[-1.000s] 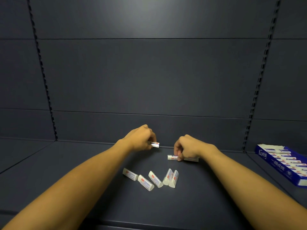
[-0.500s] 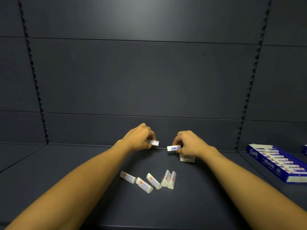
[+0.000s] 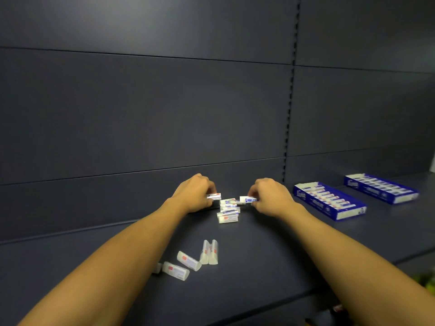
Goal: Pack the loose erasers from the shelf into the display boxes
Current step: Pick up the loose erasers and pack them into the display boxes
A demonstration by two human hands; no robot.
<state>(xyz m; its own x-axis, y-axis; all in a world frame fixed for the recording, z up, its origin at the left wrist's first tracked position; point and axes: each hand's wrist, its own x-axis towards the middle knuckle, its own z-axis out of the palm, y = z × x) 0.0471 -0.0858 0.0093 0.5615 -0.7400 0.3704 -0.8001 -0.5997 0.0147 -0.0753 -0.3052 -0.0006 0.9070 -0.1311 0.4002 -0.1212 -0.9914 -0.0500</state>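
Note:
My left hand (image 3: 196,192) pinches a small white eraser (image 3: 214,196) with a blue and red sleeve, above the dark shelf (image 3: 270,260). My right hand (image 3: 270,196) pinches a second eraser (image 3: 246,199). Between and just below the hands lies a small stack of erasers (image 3: 227,210). Nearer to me, several loose erasers (image 3: 188,261) lie scattered on the shelf. Two blue display boxes sit at the right: a nearer display box (image 3: 328,200) and a farther display box (image 3: 380,188), both showing rows of erasers inside.
The shelf's dark back panel (image 3: 164,114) rises just behind the hands, with a slotted upright (image 3: 290,95). The shelf's front edge (image 3: 270,300) runs across the lower right. Something yellow-green (image 3: 426,280) shows below it at the right border.
The view has swung to the right, so both display boxes now show. A small stack of erasers has come into sight between my hands. Each hand still holds its eraser.

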